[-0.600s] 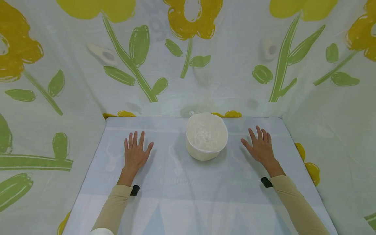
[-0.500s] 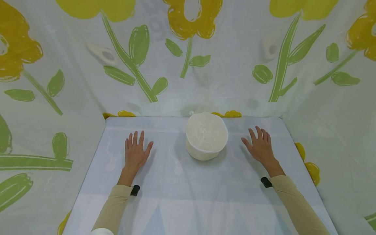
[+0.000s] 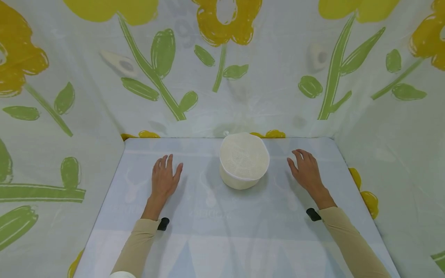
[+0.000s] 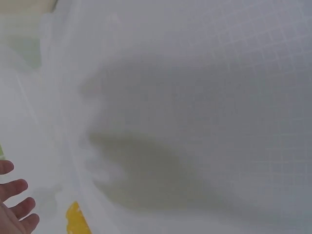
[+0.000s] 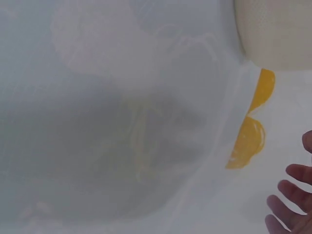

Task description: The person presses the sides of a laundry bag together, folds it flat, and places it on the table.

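Note:
A round cream mesh-topped container [image 3: 244, 160], like a small laundry wash bag with white piping, stands near the back edge of the table. To its left, some way off, my left hand [image 3: 164, 180] hovers over the tabletop, fingers loosely bent and holding nothing. On the other side my right hand [image 3: 307, 173] hangs above the table, closer to the container but apart from it, with nothing in its grasp. In the right wrist view the container's side [image 5: 278, 34] shows at the top right, above my fingers [image 5: 295, 195]. Only fingertips [image 4: 14, 187] of my left hand appear in the left wrist view.
A pale blue-white cloth covers the table [image 3: 222, 220]. White curtains with printed yellow flowers and green leaves [image 3: 163, 54] close off the back and both sides. A black wrist device [image 3: 163, 224] sits at my left cuff, another [image 3: 313, 214] at my right.
Both hands have gone from spread, straighter fingers to more relaxed, bent ones. My left hand has shifted slightly right. The container has stayed in place.

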`<act>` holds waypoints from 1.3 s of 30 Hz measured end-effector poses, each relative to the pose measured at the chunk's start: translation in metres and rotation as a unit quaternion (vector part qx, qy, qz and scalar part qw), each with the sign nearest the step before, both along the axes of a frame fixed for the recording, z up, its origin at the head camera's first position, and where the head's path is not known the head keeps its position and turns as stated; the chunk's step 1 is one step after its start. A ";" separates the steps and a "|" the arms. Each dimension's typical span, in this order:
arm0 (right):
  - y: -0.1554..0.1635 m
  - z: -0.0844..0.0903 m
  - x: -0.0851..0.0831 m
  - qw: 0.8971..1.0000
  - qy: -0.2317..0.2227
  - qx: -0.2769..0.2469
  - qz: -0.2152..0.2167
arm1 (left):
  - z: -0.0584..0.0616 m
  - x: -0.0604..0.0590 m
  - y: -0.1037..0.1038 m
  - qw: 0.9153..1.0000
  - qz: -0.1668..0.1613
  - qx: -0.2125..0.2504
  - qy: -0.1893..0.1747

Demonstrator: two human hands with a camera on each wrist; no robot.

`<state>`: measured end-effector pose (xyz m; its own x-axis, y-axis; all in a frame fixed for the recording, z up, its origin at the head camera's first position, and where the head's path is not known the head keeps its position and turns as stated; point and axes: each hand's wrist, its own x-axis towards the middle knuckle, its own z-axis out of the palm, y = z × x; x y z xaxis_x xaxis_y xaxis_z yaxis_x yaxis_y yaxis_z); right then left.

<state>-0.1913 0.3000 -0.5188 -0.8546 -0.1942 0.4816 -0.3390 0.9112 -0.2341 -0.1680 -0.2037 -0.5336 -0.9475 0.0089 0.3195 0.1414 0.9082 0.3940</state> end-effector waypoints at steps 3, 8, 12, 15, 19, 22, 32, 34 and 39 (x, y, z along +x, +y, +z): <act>-0.003 0.002 -0.001 1.000 0.001 -0.009 0.002 | 0.003 0.000 0.004 1.000 -0.002 0.008 0.010; -0.009 0.008 -0.001 1.000 0.000 -0.030 0.008 | 0.009 0.000 0.011 1.000 -0.004 0.026 0.016; -0.014 0.013 0.000 0.999 0.005 -0.049 0.021 | 0.015 0.001 0.018 0.999 -0.004 0.045 0.010; -0.018 0.017 0.001 0.998 -0.001 -0.061 0.023 | 0.018 0.002 0.023 0.998 -0.005 0.056 0.007; -0.022 0.023 0.002 0.997 -0.007 -0.072 0.025 | 0.021 0.001 0.030 0.998 -0.008 0.067 0.004; -0.024 0.026 0.003 0.997 -0.006 -0.077 0.029 | 0.023 0.000 0.034 0.997 -0.010 0.074 0.006; -0.033 0.033 0.002 0.989 -0.054 -0.133 0.026 | 0.031 -0.003 0.048 0.995 -0.021 0.099 0.026; -0.035 0.034 0.002 0.987 -0.061 -0.145 0.029 | 0.033 -0.003 0.051 0.994 -0.024 0.103 0.029; -0.040 0.038 0.001 0.982 -0.067 -0.171 0.043 | 0.034 -0.004 0.059 0.992 -0.031 0.117 0.042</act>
<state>-0.1902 0.2598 -0.4811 -0.9023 -0.1155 0.4154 -0.3569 0.7406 -0.5693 -0.1718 -0.1447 -0.4994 -0.9177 -0.0167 0.3970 0.2358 0.7813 0.5778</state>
